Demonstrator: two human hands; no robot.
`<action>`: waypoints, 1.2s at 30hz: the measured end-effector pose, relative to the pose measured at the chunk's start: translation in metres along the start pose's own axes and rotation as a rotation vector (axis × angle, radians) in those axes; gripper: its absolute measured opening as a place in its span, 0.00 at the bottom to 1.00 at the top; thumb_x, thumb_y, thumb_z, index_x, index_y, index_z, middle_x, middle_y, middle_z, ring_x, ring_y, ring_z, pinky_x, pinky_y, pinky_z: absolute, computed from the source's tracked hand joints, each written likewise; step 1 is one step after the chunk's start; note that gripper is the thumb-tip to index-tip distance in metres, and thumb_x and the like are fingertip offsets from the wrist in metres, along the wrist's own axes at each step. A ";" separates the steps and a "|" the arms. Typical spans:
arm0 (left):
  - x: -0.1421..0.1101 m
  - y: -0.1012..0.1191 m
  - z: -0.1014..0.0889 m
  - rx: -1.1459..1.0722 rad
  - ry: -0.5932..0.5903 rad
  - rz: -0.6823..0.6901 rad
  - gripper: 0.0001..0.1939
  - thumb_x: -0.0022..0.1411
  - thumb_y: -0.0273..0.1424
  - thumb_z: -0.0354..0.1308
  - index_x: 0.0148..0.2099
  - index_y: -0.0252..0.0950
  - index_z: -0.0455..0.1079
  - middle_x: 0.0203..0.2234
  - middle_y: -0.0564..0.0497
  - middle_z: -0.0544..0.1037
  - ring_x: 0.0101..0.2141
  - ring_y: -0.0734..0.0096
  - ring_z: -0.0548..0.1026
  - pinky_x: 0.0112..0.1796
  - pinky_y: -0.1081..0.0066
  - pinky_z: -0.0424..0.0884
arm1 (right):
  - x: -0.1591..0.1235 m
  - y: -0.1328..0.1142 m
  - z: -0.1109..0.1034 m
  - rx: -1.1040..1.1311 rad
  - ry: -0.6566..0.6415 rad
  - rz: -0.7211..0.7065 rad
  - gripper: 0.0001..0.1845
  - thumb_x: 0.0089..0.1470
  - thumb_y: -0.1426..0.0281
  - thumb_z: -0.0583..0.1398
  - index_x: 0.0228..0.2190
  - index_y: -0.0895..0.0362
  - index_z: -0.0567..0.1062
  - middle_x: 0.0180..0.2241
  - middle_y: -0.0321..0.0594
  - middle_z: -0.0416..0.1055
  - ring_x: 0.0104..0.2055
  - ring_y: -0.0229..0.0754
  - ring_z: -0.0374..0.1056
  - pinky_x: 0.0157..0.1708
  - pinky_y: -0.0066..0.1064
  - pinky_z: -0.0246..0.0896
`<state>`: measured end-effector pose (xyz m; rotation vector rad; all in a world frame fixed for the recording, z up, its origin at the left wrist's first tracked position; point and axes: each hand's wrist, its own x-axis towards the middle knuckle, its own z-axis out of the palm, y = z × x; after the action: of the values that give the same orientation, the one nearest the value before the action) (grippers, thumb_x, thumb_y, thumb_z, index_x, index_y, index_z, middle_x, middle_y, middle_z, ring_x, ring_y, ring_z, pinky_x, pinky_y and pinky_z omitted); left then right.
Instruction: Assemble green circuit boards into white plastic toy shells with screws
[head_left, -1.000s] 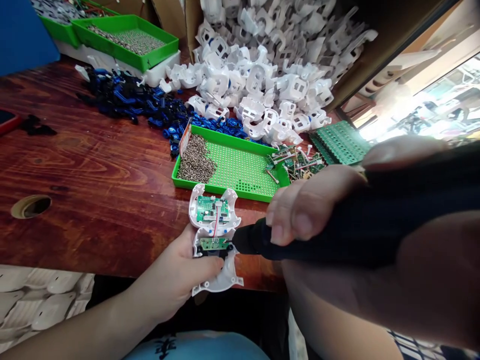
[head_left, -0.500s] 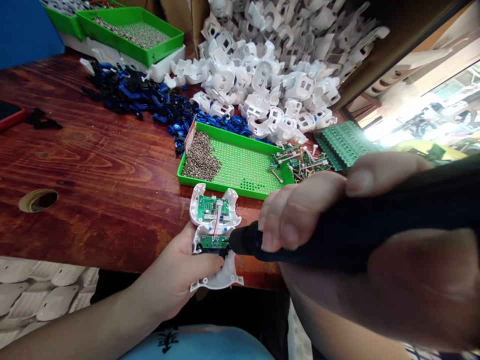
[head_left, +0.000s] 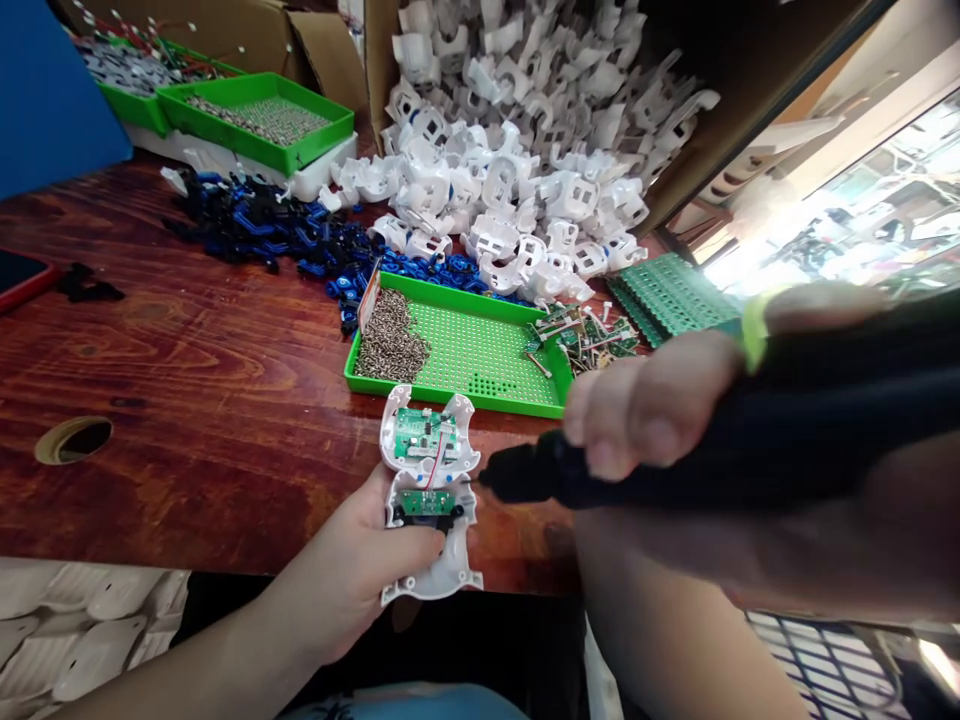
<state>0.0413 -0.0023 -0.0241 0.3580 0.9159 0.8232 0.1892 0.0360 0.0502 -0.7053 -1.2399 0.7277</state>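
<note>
My left hand [head_left: 360, 555] grips a white plastic housing [head_left: 450, 565] at the table's front edge, thumb pressed over its lower half. Inside the housing sit an upper green circuit board [head_left: 424, 435] and a smaller lower board [head_left: 424, 502], joined by a thin red and white cable. Black parts show under the lower board. My right hand [head_left: 660, 400] is wrapped round a black electric screwdriver [head_left: 720, 440]. Its thin bit points left at the housing's right edge, near the middle; whether it touches cannot be made out.
Behind the housing lies a green tray [head_left: 480, 345] with small screws [head_left: 390, 340] at its left end. Wired boards [head_left: 592, 335] and stacked green panels [head_left: 667, 295] are to its right. White housings [head_left: 510, 200] and blue-black parts [head_left: 255, 220] are heaped farther back. A round hole [head_left: 73, 440] pierces the tabletop at left.
The screwdriver has drawn back to the right and up from the lower board, uncovering the board's right end. My left hand still holds the housing. The view has shifted slightly.
</note>
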 end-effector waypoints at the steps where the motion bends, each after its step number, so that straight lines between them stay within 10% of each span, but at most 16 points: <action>1: 0.000 0.000 0.000 0.010 -0.001 -0.015 0.22 0.42 0.20 0.65 0.43 0.34 0.72 0.28 0.51 0.81 0.27 0.67 0.77 0.30 0.70 0.72 | 0.006 0.005 -0.004 0.043 0.052 -0.034 0.10 0.54 0.58 0.58 0.30 0.51 0.70 0.14 0.30 0.63 0.12 0.37 0.59 0.11 0.32 0.59; 6: 0.001 -0.002 -0.006 0.029 -0.051 -0.063 0.17 0.44 0.22 0.66 0.39 0.33 0.75 0.29 0.48 0.83 0.29 0.66 0.79 0.31 0.72 0.73 | 0.041 0.052 -0.025 0.002 0.332 -0.333 0.05 0.51 0.65 0.61 0.30 0.52 0.69 0.15 0.28 0.62 0.13 0.32 0.57 0.10 0.25 0.53; 11: 0.003 -0.004 -0.012 0.007 -0.111 -0.098 0.16 0.46 0.25 0.69 0.41 0.34 0.76 0.31 0.47 0.83 0.32 0.66 0.80 0.34 0.73 0.74 | 0.057 0.084 -0.036 -0.156 0.290 -0.255 0.09 0.49 0.62 0.62 0.30 0.50 0.67 0.21 0.28 0.63 0.14 0.32 0.60 0.11 0.27 0.59; 36: 0.001 -0.006 -0.011 0.065 -0.017 -0.040 0.19 0.42 0.28 0.72 0.40 0.36 0.76 0.32 0.48 0.82 0.33 0.64 0.78 0.35 0.70 0.72 | 0.059 0.093 -0.038 -0.142 0.296 -0.242 0.07 0.47 0.67 0.62 0.28 0.51 0.67 0.18 0.25 0.64 0.13 0.31 0.61 0.10 0.24 0.58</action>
<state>0.0354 -0.0058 -0.0345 0.4012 0.9328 0.7541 0.2263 0.1352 0.0019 -0.7340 -1.0864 0.3239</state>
